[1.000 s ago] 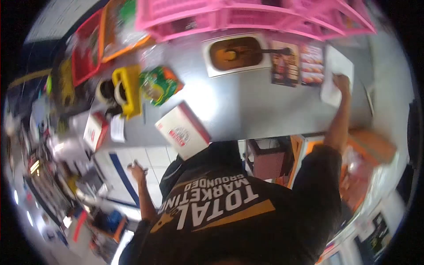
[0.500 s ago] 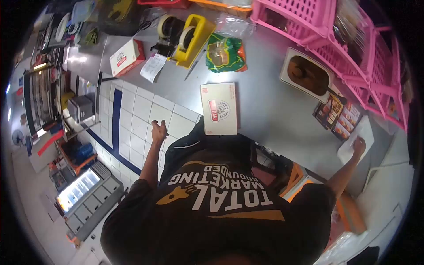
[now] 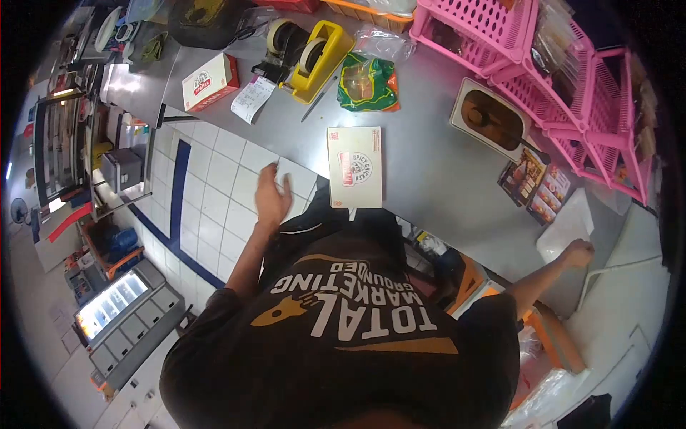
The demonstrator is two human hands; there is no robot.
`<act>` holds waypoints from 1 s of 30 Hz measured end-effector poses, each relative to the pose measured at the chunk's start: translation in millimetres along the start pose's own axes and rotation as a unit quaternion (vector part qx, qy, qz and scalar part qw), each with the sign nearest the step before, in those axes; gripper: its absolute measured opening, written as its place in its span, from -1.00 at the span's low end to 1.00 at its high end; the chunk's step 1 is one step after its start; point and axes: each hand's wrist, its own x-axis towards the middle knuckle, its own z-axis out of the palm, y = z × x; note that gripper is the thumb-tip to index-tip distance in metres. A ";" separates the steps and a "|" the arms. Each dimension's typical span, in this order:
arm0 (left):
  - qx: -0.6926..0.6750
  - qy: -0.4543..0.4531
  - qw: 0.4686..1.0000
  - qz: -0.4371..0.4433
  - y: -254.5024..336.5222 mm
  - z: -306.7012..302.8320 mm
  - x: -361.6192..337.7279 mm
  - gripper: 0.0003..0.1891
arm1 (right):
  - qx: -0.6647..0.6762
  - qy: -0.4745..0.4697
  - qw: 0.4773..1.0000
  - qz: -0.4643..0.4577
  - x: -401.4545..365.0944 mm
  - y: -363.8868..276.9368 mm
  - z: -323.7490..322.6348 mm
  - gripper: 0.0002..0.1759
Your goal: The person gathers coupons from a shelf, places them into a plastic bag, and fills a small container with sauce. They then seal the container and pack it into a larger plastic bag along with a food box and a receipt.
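A white and red "Spicy Chicken" carton lies closed at the counter's near edge, in front of my body. My left hand hangs over the tiled floor left of the carton, thumb and fingers apart, with nothing in it. On the far right, my right hand is closed at the near edge of a white, translucent plastic bag. Its fingertips are partly hidden. Printed menu leaflets lie just beyond the bag. A white-rimmed container of brown sauce stands further back.
A yellow tape dispenser, a green packet, a receipt and a second carton sit on the metal counter's far left part. Pink baskets line the back right. An open cardboard box stands below right.
My right hand has moved toward me, to the near edge of the white plastic. My left hand has risen slightly and moved right, its fingers opening. The carton stays on the counter.
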 end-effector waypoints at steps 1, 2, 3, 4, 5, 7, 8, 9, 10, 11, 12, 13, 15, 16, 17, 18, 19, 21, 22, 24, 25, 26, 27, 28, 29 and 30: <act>-0.065 0.014 0.993 0.094 47.8 -3.2 7.1 -0.58 | 0.053 0.046 0.993 0.096 15.9 -1.8 -0.5 -0.78; -0.078 0.023 0.972 0.218 69.5 7.8 16.0 -0.53 | 0.107 0.088 0.972 0.190 31.2 -0.7 1.4 -0.76; -0.171 -0.058 0.953 0.244 109.1 9.4 29.2 -0.44 | 0.158 0.126 0.937 0.285 34.9 1.2 -1.7 -0.74; -0.124 -0.079 0.936 0.321 132.2 14.8 34.7 -0.38 | 0.193 0.154 0.924 0.291 32.6 -2.2 -12.8 -0.72; -0.139 -0.126 0.887 0.422 143.6 26.3 47.4 -0.34 | 0.226 0.183 0.910 0.295 34.3 -7.5 -30.9 -0.70; -0.120 -0.164 0.849 0.488 159.4 40.3 59.5 -0.29 | 0.286 0.247 0.879 0.291 48.0 -21.1 -89.4 -0.65; -0.119 -0.170 0.838 0.505 158.5 53.8 67.2 -0.28 | 0.319 0.282 0.859 0.285 57.5 -33.5 -123.6 -0.62; -0.118 -0.178 0.827 0.519 157.4 60.6 72.4 -0.28 | 0.349 0.314 0.838 0.276 62.5 -39.6 -156.8 -0.59; -0.072 -0.166 0.840 0.512 154.8 55.4 80.5 -0.29 | 0.288 0.300 0.890 0.190 61.3 -37.6 -186.1 -0.62; -0.143 -0.111 0.868 0.462 148.1 50.1 98.8 -0.30 | 0.219 0.281 0.928 0.107 54.0 -33.5 -215.8 -0.63; -0.213 -0.061 0.887 0.406 136.6 46.7 117.7 -0.31 | 0.199 0.230 0.952 0.032 31.7 -36.1 -259.7 -0.61; -0.292 -0.017 0.891 0.346 120.5 40.0 120.0 -0.31 | 0.185 0.178 0.965 -0.046 8.8 -39.9 -303.3 -0.60; -0.317 -0.017 0.867 0.385 103.0 13.2 107.5 -0.31 | 0.321 -0.018 0.945 -0.061 -68.2 -123.4 -399.3 -0.55; -0.329 -0.017 0.854 0.402 93.9 1.6 95.2 -0.30 | 0.398 -0.060 0.915 -0.016 -113.6 -174.9 -446.0 -0.58; -0.358 -0.099 0.851 0.372 84.3 -4.7 82.0 -0.29 | 0.469 -0.094 0.878 0.035 -159.0 -226.2 -492.7 -0.61; -0.382 -0.179 0.840 0.340 74.2 -10.9 68.4 -0.28 | 0.523 -0.150 0.839 -0.015 -174.8 -228.7 -508.6 -0.62; -0.402 -0.257 0.824 0.306 64.4 -16.1 58.9 -0.26 | 0.573 -0.210 0.790 -0.058 -191.6 -234.7 -527.5 -0.63; -0.526 -0.372 0.729 0.230 40.0 -9.1 43.7 -0.13 | 0.688 -0.301 0.660 -0.024 -228.2 -258.6 -569.9 -0.63; -0.580 -0.408 0.673 0.210 30.0 -11.2 32.9 -0.09 | 0.674 -0.283 0.679 0.069 -241.6 -270.7 -584.6 -0.61; -0.641 -0.464 0.585 0.176 20.6 -24.8 22.3 0.01 | 0.629 -0.241 0.695 0.253 -259.0 -292.8 -601.3 -0.54; -0.652 -0.488 0.557 0.164 19.9 -36.6 19.2 0.08 | 0.630 -0.256 0.687 0.257 -265.1 -295.5 -603.0 -0.56; -0.702 -0.525 0.461 0.139 14.8 -46.9 13.9 0.11 | 0.630 -0.271 0.679 0.261 -273.0 -296.9 -601.8 -0.58; -0.740 -0.555 0.361 0.117 13.9 -57.3 6.4 0.09 | 0.631 -0.286 0.671 0.267 -280.8 -297.6 -599.0 -0.60; -0.764 -0.585 0.258 0.090 13.0 -67.7 -1.0 0.07 | 0.622 -0.284 0.678 0.269 -286.4 -297.4 -593.4 -0.61; -0.733 -0.600 0.309 0.085 9.3 -77.3 -5.5 0.02 | 0.615 -0.283 0.685 0.270 -289.9 -295.3 -584.0 -0.63; -0.698 -0.614 0.360 0.081 4.5 -86.6 -8.1 -0.02 | 0.608 -0.280 0.691 0.273 -294.0 -290.0 -572.9 -0.64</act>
